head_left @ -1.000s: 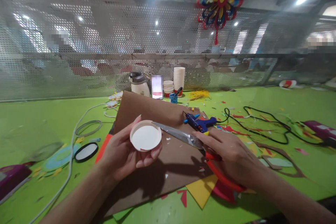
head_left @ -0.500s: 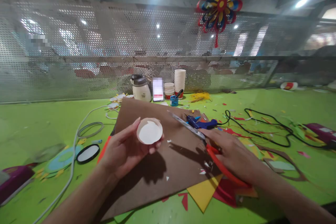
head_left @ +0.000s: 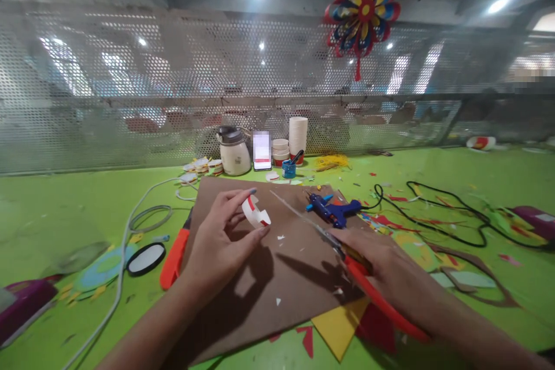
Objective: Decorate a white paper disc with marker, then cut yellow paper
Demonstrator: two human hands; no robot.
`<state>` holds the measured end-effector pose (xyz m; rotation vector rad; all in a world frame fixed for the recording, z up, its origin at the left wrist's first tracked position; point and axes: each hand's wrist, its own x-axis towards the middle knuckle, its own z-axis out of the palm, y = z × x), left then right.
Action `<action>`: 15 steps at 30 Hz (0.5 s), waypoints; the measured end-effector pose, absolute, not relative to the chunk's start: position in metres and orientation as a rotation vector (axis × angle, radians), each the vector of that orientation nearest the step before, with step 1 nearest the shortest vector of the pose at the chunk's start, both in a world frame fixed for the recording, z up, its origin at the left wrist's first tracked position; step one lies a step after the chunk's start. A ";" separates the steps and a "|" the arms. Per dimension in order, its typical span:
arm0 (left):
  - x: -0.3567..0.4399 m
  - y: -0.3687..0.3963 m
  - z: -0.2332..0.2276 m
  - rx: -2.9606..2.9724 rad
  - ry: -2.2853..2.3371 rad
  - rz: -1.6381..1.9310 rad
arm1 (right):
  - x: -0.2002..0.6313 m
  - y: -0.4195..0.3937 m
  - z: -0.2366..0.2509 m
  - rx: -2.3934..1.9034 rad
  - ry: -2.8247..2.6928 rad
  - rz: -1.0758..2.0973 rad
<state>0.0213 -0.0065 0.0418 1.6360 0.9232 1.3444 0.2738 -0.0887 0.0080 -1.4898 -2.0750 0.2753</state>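
Between the fingertips and thumb of my left hand (head_left: 232, 231) is the cut-down bottom of a paper cup (head_left: 255, 213), white with red patches, turned on its side. My right hand (head_left: 384, 254) grips a pair of scissors (head_left: 318, 228) by the orange-red handles. The blades point up and left toward the cup piece, apart from it; they look closed together. Both hands are above a brown board (head_left: 255, 329) strewn with small white scraps. A blue glue gun (head_left: 333, 208) lies at the board's far right edge, just beyond the scissors.
An orange-handled tool (head_left: 176, 257) and a round black-rimmed disc (head_left: 146, 257) lie left. Behind stand a jug (head_left: 234, 153), a phone (head_left: 262, 150), stacked paper cups (head_left: 298, 140) and a blue jar (head_left: 288, 169). A white cable (head_left: 124, 243) and black cord (head_left: 451, 196) cross the green table.
My left hand has turned over, tipping the cup bottom from facing me onto its side. My right hand and the scissors have shifted only slightly.
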 end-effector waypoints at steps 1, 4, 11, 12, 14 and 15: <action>0.021 -0.006 0.040 1.659 0.940 1.349 | 0.274 -0.088 0.007 -1.500 -2.070 0.247; 0.020 -0.004 0.034 1.735 0.989 1.310 | 0.274 -0.089 0.007 -1.501 -2.092 0.211; 0.018 0.004 0.024 1.720 0.951 1.320 | 0.267 -0.100 0.009 -1.498 -2.226 0.036; 0.018 0.004 0.023 1.717 0.961 1.329 | 0.267 -0.100 0.007 -1.485 -2.240 -0.028; 0.017 0.005 0.022 1.726 0.990 1.331 | 0.269 -0.099 0.003 -1.459 -2.252 -0.135; 0.017 0.006 0.022 1.735 1.006 1.328 | 0.270 -0.099 0.001 -1.448 -2.255 -0.175</action>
